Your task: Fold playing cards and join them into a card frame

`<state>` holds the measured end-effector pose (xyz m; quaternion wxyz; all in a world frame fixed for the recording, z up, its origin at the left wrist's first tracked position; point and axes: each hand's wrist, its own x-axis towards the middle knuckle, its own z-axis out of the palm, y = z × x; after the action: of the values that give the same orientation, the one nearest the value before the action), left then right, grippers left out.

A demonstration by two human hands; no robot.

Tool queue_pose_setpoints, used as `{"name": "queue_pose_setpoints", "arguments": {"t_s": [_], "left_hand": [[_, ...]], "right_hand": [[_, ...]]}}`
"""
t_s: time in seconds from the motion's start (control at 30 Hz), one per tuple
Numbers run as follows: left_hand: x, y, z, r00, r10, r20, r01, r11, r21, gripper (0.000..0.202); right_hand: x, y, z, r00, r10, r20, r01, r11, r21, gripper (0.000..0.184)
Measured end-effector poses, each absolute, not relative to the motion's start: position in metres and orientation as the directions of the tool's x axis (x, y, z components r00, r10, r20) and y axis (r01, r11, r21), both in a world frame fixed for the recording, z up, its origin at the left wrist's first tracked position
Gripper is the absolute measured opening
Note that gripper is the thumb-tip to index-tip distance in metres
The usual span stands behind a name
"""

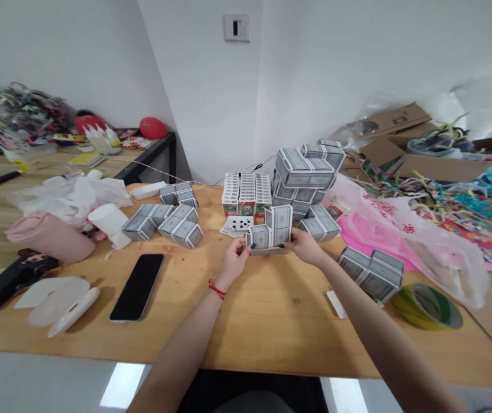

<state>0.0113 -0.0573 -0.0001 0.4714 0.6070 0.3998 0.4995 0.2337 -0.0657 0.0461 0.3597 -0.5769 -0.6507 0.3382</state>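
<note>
In the middle of the table, both my hands grip a stepped block made of grey-backed playing cards, its right part standing taller than its left. My left hand pinches the low left end, thumb at the front. At the right side, my right hand closes its fingers on the taller part. Just behind the block lie loose playing cards, one face up with black pips. Past them stand rows of white-edged card pieces. A tall stack of grey card blocks rises behind my right hand.
More card blocks sit at the left, and another card block at the right beside green-yellow tape. A black phone, a pink roll and white earbud-like case lie left. Plastic bags cover the right side.
</note>
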Motion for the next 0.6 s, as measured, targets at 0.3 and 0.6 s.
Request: {"name": "queue_pose_setpoints", "arguments": {"t_s": [0.3,0.6], "left_hand": [[0.01,-0.058,0.003,0.208,0.952,0.226,0.048,-0.24,0.969,0.018],[0.01,-0.06,0.001,0.208,0.959,0.193,0.018,-0.201,0.979,0.02]], "right_hand": [[0.245,-0.064,0.057,-0.186,0.98,-0.075,0.514,0.032,-0.857,0.009],[0.243,-0.069,0.056,-0.157,0.988,-0.003,0.618,0.096,-0.78,0.002]]}}
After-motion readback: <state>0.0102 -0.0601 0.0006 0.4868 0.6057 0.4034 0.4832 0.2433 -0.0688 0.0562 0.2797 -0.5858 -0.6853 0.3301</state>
